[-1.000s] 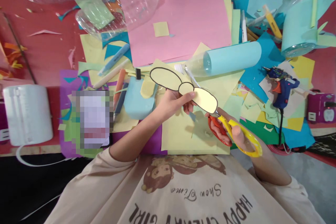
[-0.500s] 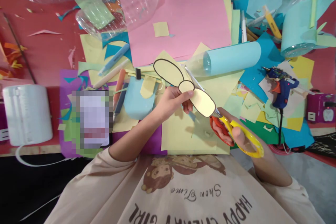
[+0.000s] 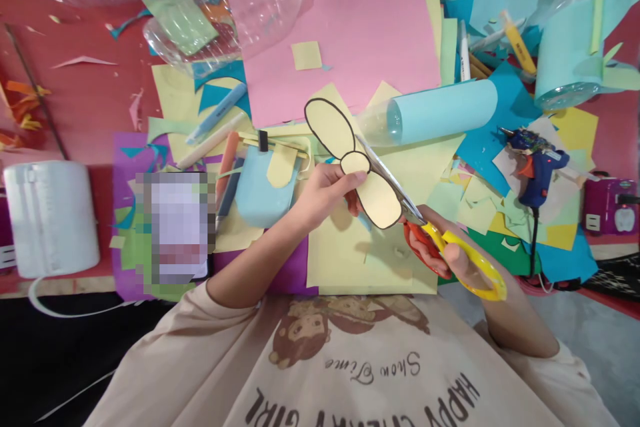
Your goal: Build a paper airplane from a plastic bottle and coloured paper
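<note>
The red table (image 3: 85, 107) carries a large pink sheet (image 3: 360, 27) toward its far side and, nearer the person, a pale yellow sheet (image 3: 360, 267), with a blue-wrapped bottle (image 3: 445, 110) lying between them at the right. Above the yellow sheet, the right hand (image 3: 457, 257) is curled around the handles of the scissors (image 3: 431, 232), whose blades run alongside the cutout (image 3: 381, 199), touching or not I cannot tell. The left hand (image 3: 330, 190) pinches this three-lobed, dark-outlined paper near its middle oval, thumb on top.
</note>
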`<state>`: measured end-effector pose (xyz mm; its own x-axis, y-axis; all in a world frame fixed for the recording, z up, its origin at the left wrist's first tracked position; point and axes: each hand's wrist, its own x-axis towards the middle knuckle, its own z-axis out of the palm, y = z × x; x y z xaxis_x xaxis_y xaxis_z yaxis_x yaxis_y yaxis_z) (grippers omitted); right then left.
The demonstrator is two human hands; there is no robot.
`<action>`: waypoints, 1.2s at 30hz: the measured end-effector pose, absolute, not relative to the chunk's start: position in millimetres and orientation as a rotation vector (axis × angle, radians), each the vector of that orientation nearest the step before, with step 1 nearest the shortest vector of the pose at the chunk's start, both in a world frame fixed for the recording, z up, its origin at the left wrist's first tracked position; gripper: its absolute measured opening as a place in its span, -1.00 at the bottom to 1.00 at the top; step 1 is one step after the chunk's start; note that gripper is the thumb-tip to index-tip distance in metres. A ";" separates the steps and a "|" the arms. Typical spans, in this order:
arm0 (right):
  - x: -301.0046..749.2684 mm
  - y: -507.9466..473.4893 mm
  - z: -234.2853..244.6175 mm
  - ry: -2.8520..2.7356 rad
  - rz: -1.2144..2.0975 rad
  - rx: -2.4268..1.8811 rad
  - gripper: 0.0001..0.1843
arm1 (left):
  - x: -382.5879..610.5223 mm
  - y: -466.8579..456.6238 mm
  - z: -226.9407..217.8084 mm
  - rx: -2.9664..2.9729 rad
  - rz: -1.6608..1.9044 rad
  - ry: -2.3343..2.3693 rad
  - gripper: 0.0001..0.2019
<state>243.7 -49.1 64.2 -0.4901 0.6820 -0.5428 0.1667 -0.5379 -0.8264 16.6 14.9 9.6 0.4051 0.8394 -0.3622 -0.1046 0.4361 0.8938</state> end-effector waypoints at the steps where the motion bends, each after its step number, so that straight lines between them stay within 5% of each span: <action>1: 243.7 -49.4 64.1 -1.252 2.102 -1.348 -0.12 | 16.7 14.9 9.3 0.925 0.720 0.974 -0.62; 36: 257.1 -49.8 61.1 -1.262 2.144 -1.397 -0.09 | 20.1 19.4 14.3 0.946 0.781 1.158 -0.48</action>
